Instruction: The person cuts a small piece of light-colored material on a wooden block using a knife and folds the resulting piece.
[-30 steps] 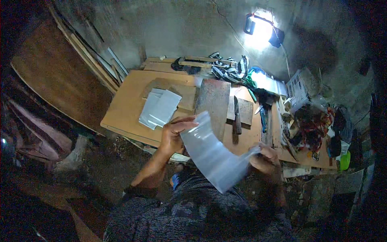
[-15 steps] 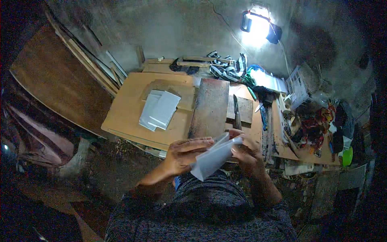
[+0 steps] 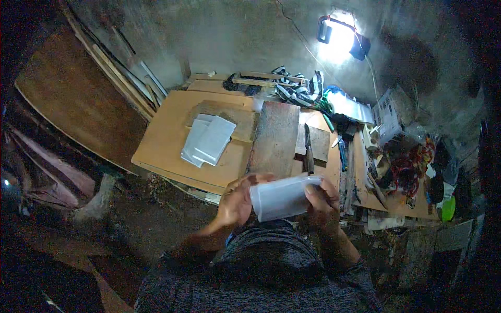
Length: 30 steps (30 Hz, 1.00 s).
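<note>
- The left hand and the right hand hold one pale, folded translucent sheet between them, each closed on one end of it.
- The sheet sits in front of the person's chest, just at the near edge of the table, with the left thumb and fingers wrapped over its left end and the right fingers curled over its upper right corner.
- It looks like thin, glossy plastic or film, whitish-grey, folded into a rough rectangle with a soft, slightly bowed top edge.
- On the table, well apart from the hands, lies a stack of similar pale sheets, flat and fanned a little.
- The table top is light, smooth board; a darker, rough wooden plank lies lengthwise on it, just beyond the held sheet.
- A dark knife-like tool rests on a small board to the right of the plank.
- A bright lamp glares from the rough grey wall.
- The right side of the table is a heap of clutter, too dark and tangled to sort out.
- The person's knitted grey sleeves cover both forearms; the picture's corners fall into black.
- The left hand is somewhat blurred.
</note>
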Each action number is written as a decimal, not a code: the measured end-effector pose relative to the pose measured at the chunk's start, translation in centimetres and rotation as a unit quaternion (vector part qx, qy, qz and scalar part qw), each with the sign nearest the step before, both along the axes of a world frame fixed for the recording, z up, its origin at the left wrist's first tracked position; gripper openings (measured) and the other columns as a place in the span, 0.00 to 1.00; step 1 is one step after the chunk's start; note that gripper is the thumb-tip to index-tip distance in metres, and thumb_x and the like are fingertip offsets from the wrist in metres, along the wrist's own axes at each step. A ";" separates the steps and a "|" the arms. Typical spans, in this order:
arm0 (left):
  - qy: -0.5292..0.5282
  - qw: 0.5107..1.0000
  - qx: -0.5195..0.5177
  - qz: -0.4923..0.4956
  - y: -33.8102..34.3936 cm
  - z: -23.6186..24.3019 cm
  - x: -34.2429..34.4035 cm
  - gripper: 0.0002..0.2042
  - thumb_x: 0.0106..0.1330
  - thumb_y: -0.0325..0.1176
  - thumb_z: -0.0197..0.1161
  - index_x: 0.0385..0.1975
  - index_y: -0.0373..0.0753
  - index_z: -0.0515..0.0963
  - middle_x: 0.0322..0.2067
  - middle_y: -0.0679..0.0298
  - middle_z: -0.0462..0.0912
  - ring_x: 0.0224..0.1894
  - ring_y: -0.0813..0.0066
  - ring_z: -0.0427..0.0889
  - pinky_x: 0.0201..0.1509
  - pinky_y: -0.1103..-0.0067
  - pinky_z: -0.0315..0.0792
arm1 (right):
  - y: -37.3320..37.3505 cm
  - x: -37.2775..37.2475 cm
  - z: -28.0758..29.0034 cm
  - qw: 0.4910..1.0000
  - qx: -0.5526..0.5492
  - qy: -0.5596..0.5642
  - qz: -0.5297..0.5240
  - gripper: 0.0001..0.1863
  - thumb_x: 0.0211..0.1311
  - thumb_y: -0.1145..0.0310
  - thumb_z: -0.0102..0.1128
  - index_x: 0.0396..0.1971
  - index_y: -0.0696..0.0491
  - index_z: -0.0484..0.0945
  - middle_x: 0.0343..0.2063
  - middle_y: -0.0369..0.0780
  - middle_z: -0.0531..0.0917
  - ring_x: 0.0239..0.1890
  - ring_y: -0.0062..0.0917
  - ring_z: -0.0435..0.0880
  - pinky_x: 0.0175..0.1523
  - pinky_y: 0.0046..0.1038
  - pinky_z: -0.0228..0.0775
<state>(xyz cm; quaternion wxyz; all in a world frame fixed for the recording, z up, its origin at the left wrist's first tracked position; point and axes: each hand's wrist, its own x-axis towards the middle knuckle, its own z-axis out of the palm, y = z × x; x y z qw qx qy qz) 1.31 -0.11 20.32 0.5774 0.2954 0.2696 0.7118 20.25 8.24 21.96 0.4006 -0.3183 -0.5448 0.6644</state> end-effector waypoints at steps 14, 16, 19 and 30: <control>0.211 0.971 -0.109 0.026 -0.4 0.7 2.0 0.13 0.59 0.32 0.65 0.42 0.36 0.77 0.35 0.68 0.82 0.38 0.80 0.78 0.44 0.80 0.71 | -0.7 -0.9 1.4 0.992 0.098 -0.079 -0.005 0.13 0.60 0.62 0.52 0.37 0.56 0.74 0.32 0.38 0.78 0.35 0.22 0.74 0.41 0.27 0.67; 0.193 0.974 -0.116 0.017 -0.6 1.5 2.0 0.12 0.59 0.32 0.65 0.41 0.36 0.77 0.35 0.68 0.82 0.38 0.80 0.78 0.44 0.80 0.72 | -0.9 -1.0 2.0 0.993 0.092 -0.080 0.007 0.13 0.59 0.63 0.52 0.37 0.57 0.74 0.32 0.38 0.77 0.36 0.22 0.74 0.43 0.26 0.67; 0.194 0.973 -0.126 0.008 -0.7 1.8 1.9 0.12 0.59 0.33 0.65 0.40 0.35 0.78 0.34 0.68 0.82 0.37 0.80 0.78 0.42 0.80 0.72 | -1.2 -1.3 2.4 0.997 0.065 -0.029 0.011 0.12 0.59 0.64 0.52 0.37 0.57 0.73 0.32 0.38 0.76 0.36 0.22 0.73 0.44 0.25 0.66; 0.220 0.965 -0.140 -0.015 -1.1 2.1 1.0 0.12 0.64 0.35 0.60 0.42 0.34 0.77 0.35 0.67 0.80 0.38 0.81 0.75 0.44 0.81 0.70 | -1.2 -2.1 1.3 0.997 0.073 -0.002 -0.028 0.13 0.59 0.67 0.55 0.40 0.57 0.71 0.35 0.37 0.74 0.38 0.21 0.71 0.45 0.24 0.65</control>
